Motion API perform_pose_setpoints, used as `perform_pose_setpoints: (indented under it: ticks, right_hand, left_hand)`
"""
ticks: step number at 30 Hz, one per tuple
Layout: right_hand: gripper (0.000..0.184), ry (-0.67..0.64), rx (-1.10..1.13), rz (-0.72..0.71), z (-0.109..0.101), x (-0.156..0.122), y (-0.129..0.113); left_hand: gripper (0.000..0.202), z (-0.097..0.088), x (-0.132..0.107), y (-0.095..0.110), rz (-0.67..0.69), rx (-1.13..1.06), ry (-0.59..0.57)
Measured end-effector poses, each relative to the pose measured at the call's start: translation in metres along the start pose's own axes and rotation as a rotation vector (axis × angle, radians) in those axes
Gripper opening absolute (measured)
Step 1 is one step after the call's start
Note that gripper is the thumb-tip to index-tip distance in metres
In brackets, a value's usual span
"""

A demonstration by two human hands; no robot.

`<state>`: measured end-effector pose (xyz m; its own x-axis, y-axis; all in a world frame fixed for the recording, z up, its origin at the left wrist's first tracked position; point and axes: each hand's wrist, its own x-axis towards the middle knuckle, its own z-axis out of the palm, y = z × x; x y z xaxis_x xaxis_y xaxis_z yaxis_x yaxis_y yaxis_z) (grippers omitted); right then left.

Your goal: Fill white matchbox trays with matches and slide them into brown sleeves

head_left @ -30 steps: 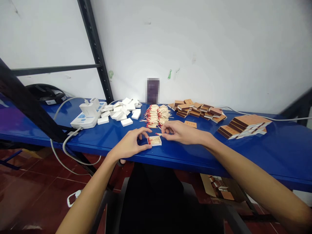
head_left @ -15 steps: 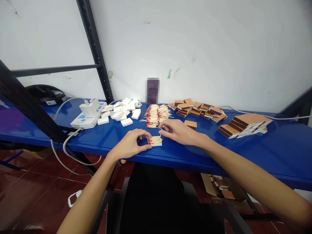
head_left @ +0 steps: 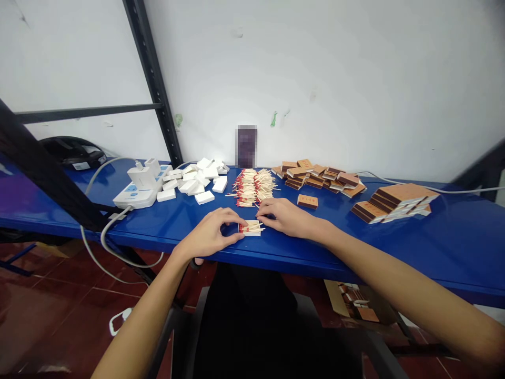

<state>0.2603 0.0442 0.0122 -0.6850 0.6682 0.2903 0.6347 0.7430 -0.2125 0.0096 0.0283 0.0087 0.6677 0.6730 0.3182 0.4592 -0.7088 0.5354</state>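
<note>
A small white tray of red-tipped matches (head_left: 251,228) lies on the blue table (head_left: 165,221) near its front edge. My left hand (head_left: 213,232) grips the tray's left end with thumb and fingers closed on it. My right hand (head_left: 284,216) rests at the tray's right side, its fingertips pinched on matches at the tray's top. Behind the tray lies a heap of loose matches (head_left: 253,187). One brown matchbox sleeve (head_left: 307,201) lies alone just right of my right hand.
A pile of white inner trays (head_left: 197,180) and a white power strip (head_left: 139,188) with a grey cable sit at the left. Brown matchboxes (head_left: 319,177) lie behind; a stacked group (head_left: 394,203) sits at the right. A black shelf upright (head_left: 152,79) rises at the back left.
My right hand has come down from above the tray with a match onto the tray's right side. My left hand has stayed on the tray's left end.
</note>
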Motion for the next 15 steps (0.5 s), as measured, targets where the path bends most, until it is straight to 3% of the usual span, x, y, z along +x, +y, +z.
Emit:
perform_pose_setpoints:
  ticks: [10, 15]
  right_hand:
    - [0.019, 0.04, 0.052, 0.134, -0.0002, -0.0012, -0.0003]
    - [0.017, 0.195, 0.119, 0.075, -0.0008, -0.0014, -0.0062]
  left_hand:
    - [0.032, 0.0007, -0.0009, 0.0013, -0.015, 0.067, 0.007]
    - [0.037, 0.0018, -0.001, -0.0005, -0.017, 0.065, 0.02]
